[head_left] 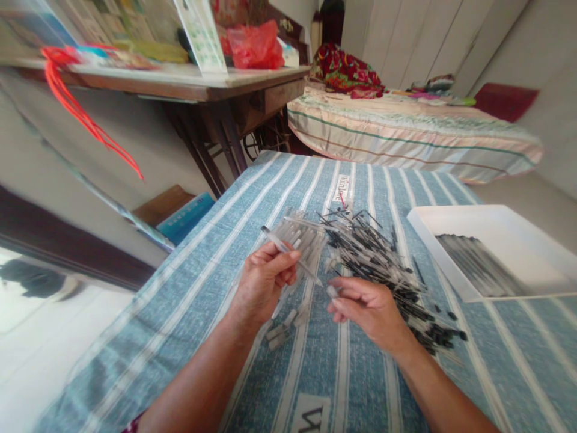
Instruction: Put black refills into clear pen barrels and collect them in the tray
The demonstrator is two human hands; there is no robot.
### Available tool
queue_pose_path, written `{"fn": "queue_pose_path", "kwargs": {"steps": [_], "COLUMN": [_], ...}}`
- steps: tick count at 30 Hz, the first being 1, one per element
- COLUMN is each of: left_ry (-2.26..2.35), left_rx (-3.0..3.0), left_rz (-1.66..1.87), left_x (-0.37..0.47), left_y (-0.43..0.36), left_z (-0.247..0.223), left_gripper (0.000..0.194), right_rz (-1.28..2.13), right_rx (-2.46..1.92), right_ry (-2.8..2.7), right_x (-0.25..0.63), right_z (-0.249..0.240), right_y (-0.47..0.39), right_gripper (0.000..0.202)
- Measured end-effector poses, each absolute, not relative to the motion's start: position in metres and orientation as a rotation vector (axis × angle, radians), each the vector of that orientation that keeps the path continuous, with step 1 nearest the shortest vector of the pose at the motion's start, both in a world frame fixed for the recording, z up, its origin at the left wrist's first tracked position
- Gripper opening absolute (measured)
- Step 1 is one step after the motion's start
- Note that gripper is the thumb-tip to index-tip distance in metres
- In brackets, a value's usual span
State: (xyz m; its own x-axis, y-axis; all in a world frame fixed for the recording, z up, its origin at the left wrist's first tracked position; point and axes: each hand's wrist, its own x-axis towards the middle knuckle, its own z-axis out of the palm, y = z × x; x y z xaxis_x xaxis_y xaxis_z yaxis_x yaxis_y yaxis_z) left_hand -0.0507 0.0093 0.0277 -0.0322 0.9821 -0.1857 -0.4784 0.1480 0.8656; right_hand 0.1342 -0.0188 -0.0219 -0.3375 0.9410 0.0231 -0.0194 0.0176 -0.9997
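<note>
My left hand [269, 273] is closed around a clear pen [280, 245] with a dark end at the upper left. Its tip slants down toward my right hand [363, 304], which pinches a small translucent pen cap [332, 291] just apart from that tip. Beneath and beyond my left hand lies a bunch of clear pen barrels [306, 231]. To the right spreads a heap of black refills [367, 246] with small black parts [439, 334] at its near end. A few loose translucent caps [282, 332] lie on the cloth below my left hand.
A white tray [509, 222] at the right holds a row of dark pens [478, 264]. Blue striped cloth [189, 337] covers the table. Behind stand a wooden sewing table [252, 84] with a red plastic bag [256, 45], and a bed [415, 129].
</note>
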Motion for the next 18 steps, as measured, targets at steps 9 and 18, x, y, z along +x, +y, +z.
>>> {"fn": "queue_pose_path", "kwargs": {"steps": [9, 18], "left_ry": [0.932, 0.933], "left_rx": [0.61, 0.592], "left_rz": [1.322, 1.309], "left_x": [-0.0492, -0.0471], "left_y": [0.0084, 0.0072], "left_z": [0.0286, 0.0281], "left_gripper": [0.019, 0.019], "right_rz": [1.669, 1.498], "right_rx": [-0.886, -0.838], "right_ry": [-1.338, -1.089], "right_x": [0.1323, 0.1384], "right_z": [-0.018, -0.02], "right_y": [-0.0228, -0.0176], "right_gripper": [0.018, 0.011]}}
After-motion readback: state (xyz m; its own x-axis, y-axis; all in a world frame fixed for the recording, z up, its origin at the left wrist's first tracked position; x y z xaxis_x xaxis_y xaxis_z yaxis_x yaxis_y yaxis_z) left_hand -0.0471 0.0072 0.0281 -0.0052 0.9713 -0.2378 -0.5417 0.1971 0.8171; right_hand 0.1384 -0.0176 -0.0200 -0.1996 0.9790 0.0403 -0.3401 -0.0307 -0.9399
